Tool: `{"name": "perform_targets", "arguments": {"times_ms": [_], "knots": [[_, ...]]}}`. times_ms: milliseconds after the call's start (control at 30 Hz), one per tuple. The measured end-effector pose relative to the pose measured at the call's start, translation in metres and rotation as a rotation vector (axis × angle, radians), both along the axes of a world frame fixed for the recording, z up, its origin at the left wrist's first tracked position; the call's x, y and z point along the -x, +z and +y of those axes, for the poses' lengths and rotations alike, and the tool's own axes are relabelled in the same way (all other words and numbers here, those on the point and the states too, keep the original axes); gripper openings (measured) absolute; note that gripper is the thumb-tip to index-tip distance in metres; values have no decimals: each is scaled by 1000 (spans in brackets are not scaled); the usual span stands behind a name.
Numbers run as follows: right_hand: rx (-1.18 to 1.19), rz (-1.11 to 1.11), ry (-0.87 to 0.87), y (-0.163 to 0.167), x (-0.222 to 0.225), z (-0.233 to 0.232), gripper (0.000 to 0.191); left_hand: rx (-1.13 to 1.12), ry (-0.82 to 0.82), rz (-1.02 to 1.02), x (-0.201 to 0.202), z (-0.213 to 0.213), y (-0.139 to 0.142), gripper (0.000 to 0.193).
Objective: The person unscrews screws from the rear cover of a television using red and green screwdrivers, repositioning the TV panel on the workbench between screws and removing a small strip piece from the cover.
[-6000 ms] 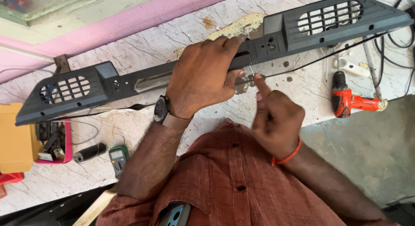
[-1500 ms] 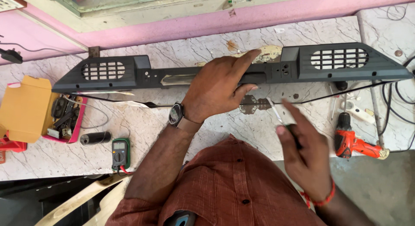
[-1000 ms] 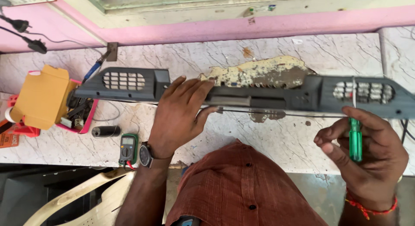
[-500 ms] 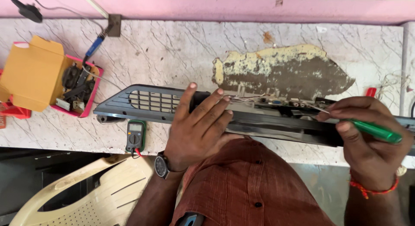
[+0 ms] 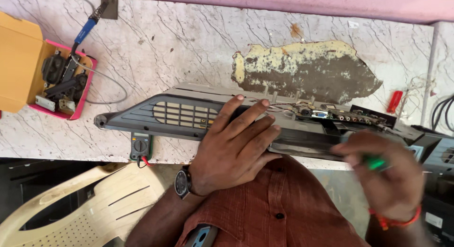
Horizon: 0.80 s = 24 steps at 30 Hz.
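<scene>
Left hand [image 5: 234, 150] lay flat, fingers spread, on grey panel [image 5: 189, 117] on worktop [image 5: 179, 48]. Right hand [image 5: 385, 173], blurred, was clamped on green screwdriver [image 5: 376, 163] beside it.

a pale marbled counter [image 5: 179, 48] carries everything, with a large patch [image 5: 307, 69] of worn, flaking surface at its far middle. along the near edge lies a long grey panel [image 5: 184, 115] with a vented grille at its left end. a multimeter [image 5: 140, 146] sits at the near edge, partly under the panel. at far left stands a pink tray [image 5: 66, 84] of dark parts beside a yellow box [image 5: 19, 62]. a small red tool [image 5: 394, 101] lies at right.
</scene>
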State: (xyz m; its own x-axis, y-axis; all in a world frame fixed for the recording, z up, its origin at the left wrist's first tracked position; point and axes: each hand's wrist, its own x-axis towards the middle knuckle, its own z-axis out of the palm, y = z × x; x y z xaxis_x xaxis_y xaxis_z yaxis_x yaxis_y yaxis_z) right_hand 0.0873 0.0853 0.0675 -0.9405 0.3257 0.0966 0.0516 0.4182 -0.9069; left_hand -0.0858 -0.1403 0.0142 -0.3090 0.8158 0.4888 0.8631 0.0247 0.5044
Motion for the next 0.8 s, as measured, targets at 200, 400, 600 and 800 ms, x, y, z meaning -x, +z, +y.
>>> {"name": "perform_targets", "arguments": {"times_ms": [200,400,600,800], "knots": [[-718,11,178,-4,32,-37,30,-8,-32,-74,7,-1,5,69],[-563,-21,114,-2,44,-49,21,-42,-23,-55,6,-4,2,63],[-727,22,-66,-16,44,-65,20,-43,-20,-18,9,-2,-4,62],[-810,23,-258,-33,41,-75,21,-58,-38,-8,13,2,-7,61]]}}
